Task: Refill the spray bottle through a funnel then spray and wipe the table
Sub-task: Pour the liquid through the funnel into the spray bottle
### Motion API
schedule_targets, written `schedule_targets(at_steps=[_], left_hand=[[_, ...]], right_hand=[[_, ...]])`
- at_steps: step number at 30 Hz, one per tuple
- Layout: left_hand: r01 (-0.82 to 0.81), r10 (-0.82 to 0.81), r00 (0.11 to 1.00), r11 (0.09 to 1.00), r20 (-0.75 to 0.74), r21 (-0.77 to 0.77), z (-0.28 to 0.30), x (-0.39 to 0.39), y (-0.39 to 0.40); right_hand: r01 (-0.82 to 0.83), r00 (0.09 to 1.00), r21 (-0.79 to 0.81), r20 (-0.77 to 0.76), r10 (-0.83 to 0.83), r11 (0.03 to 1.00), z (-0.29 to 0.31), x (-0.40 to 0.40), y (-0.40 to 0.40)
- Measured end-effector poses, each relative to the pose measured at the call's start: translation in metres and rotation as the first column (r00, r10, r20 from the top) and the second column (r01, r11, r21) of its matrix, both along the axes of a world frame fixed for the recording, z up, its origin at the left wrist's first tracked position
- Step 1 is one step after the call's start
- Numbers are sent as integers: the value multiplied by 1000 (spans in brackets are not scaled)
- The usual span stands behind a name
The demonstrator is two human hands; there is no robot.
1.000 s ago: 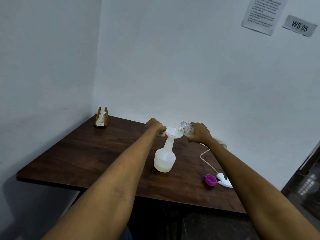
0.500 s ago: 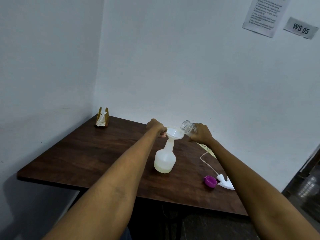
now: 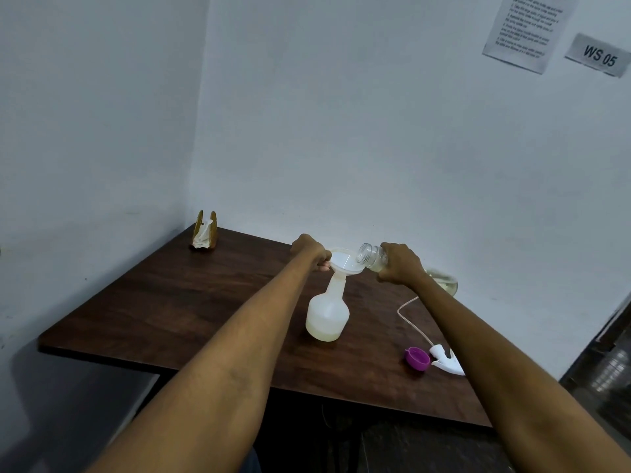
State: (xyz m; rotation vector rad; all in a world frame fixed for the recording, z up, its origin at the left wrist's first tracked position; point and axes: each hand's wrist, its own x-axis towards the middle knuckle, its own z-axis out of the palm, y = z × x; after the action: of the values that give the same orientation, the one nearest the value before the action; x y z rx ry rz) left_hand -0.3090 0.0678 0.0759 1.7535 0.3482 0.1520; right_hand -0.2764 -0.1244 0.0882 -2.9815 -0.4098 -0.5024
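A white translucent spray bottle [image 3: 327,314] stands upright on the dark wooden table [image 3: 164,302], with a little liquid at its bottom. A white funnel [image 3: 345,262] sits in its neck. My left hand [image 3: 310,249] grips the funnel's rim on the left. My right hand [image 3: 400,262] holds a clear refill bottle [image 3: 372,256] tilted on its side, its open threaded mouth just above the funnel's right edge. The bottle's lower body shows behind my right forearm. I cannot see a stream of liquid.
The white spray head [image 3: 445,360] with its long tube lies on the table at the right, beside a purple cap [image 3: 417,358]. A wooden tissue holder [image 3: 204,230] stands in the far left corner. White walls close the left and back sides.
The refill bottle's mouth has risen slightly and tipped back from the funnel. Left hand and spray bottle stay where they were.
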Motion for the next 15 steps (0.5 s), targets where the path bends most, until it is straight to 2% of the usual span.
schedule_targets(at_steps=[15], left_hand=[[-9,9,1000,1000,0,-1,-1,0,0]], right_hand=[[-21,1000,1,10,21,1000,-2,3,1]])
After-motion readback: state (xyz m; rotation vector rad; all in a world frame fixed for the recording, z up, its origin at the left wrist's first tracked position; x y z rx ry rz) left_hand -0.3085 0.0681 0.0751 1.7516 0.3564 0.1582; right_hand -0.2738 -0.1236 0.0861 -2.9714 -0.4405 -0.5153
